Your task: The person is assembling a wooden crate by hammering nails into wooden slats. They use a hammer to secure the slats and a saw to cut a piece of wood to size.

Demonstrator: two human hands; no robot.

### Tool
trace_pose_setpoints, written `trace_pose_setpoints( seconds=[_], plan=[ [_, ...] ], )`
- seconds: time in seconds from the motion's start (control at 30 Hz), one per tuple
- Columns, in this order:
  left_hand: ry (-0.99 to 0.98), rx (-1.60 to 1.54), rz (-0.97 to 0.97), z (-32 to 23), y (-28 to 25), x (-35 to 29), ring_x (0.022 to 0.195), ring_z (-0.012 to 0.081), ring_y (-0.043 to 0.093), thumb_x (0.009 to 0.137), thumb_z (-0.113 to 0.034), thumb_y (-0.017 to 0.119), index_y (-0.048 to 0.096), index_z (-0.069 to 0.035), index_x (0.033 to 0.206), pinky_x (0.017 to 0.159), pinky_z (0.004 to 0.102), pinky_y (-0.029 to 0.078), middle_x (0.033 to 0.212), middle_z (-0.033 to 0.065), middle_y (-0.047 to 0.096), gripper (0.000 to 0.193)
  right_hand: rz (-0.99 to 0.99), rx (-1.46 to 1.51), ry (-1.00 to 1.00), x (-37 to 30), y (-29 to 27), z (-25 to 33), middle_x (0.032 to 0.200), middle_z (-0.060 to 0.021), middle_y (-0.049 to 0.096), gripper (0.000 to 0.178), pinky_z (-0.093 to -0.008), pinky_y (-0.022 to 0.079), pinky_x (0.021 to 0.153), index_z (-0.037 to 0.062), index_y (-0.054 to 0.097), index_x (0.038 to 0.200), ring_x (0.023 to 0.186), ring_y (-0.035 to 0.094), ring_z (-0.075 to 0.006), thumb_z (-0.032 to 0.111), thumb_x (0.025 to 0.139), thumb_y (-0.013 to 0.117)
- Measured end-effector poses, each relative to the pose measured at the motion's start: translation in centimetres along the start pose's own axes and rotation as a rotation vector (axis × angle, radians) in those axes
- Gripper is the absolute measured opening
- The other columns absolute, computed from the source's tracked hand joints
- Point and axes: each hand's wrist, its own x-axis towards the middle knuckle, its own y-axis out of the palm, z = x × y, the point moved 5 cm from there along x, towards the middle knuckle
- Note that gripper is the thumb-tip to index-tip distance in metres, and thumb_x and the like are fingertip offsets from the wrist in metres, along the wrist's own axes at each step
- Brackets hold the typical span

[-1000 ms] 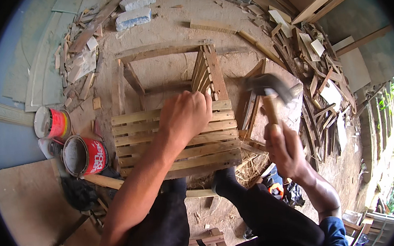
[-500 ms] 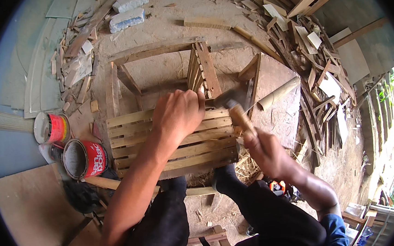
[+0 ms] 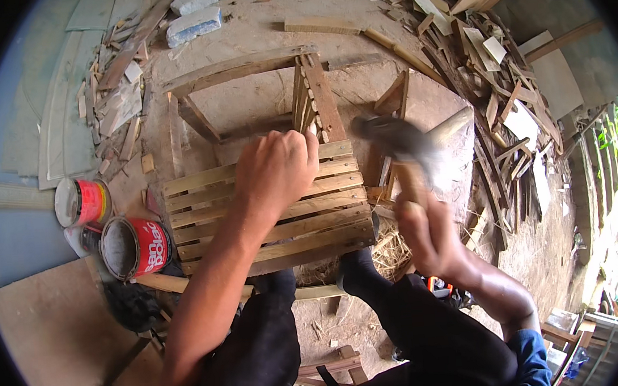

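Observation:
My right hand [image 3: 432, 238] grips a hammer [image 3: 410, 183] by its wooden handle, right of a slatted wooden frame [image 3: 305, 233]. The hammer's dark head is raised and smeared by motion. My left hand [image 3: 278, 168] is closed at the frame's far edge, where the slats meet an upright slatted part [image 3: 321, 98]. Its fingertips are hidden, and I cannot tell what they hold. The frame looks like a chair or bench, with several pale slats side by side and gaps between them. It rests in front of my feet, and bare rails [image 3: 237, 69] extend beyond it.
Two paint buckets [image 3: 137, 248] [image 3: 81, 202] stand at the left. Scrap wood lies in a heap [image 3: 500, 127] at the right and a smaller pile [image 3: 124, 109] at the far left. A bamboo piece [image 3: 452, 125] lies on a board to the right. Two whitish blocks [image 3: 194, 26] sit far back.
The hammer has lifted up and to the right, away from the frame's far right corner by my left hand. My left hand stays in nearly the same spot on the frame.

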Motion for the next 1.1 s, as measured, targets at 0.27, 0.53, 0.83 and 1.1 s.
trace_pose_setpoints(
  seconds=[0.27, 0.53, 0.83, 1.1],
  plan=[
    [-0.144, 0.023, 0.164, -0.1, 0.0, 0.6, 0.067, 0.0425, 0.07, 0.103, -0.03, 0.043, 0.07, 0.0, 0.068, 0.067, 0.0505, 0.058, 0.071, 0.0257, 0.068, 0.054, 0.106, 0.04, 0.152, 1.0, 0.0, -0.6, 0.064, -0.0108, 0.054, 0.058, -0.0395, 0.044, 0.058, -0.0037, 0.057, 0.092, 0.062, 0.055, -0.0185, 0.048, 0.11, 0.04],
    [-0.136, -0.021, 0.106, -0.4, -0.8, 0.4, 0.067, 0.0427, 0.071, 0.1, -0.036, 0.05, 0.076, -0.001, 0.078, 0.067, 0.0511, 0.058, 0.073, 0.0263, 0.069, 0.049, -0.227, 0.77, 0.176, 0.2, -0.9, 2.5, 0.063, 0.0044, 0.04, 0.056, -0.0239, 0.029, 0.037, 0.004, 0.055, 0.098, 0.043, 0.037, -0.0064, 0.058, 0.106, 0.043],
    [-0.14, 0.048, -0.015, -0.3, -1.3, -2.4, 0.095, 0.0378, 0.071, 0.104, -0.038, 0.042, 0.072, -0.001, 0.101, 0.09, 0.0511, 0.053, 0.102, 0.0218, 0.074, 0.048, -0.578, 0.238, 0.008, -7.1, -4.7, 0.8, 0.061, 0.007, 0.046, 0.038, -0.0241, 0.028, 0.042, 0.0064, 0.062, 0.092, 0.047, 0.037, -0.0017, 0.042, 0.105, 0.059],
    [0.052, 0.141, 0.121, -1.0, -0.9, -10.2, 0.156, 0.0334, 0.017, 0.103, -0.054, 0.041, 0.025, -0.006, 0.161, 0.126, 0.0539, 0.007, 0.168, 0.0182, 0.021, 0.077, -0.562, -0.15, 0.272, -19.9, 5.8, -18.2, 0.061, -0.0228, 0.06, 0.047, -0.0474, 0.044, 0.052, -0.0039, 0.062, 0.076, 0.052, 0.06, -0.0354, 0.038, 0.097, 0.068]
  ],
)
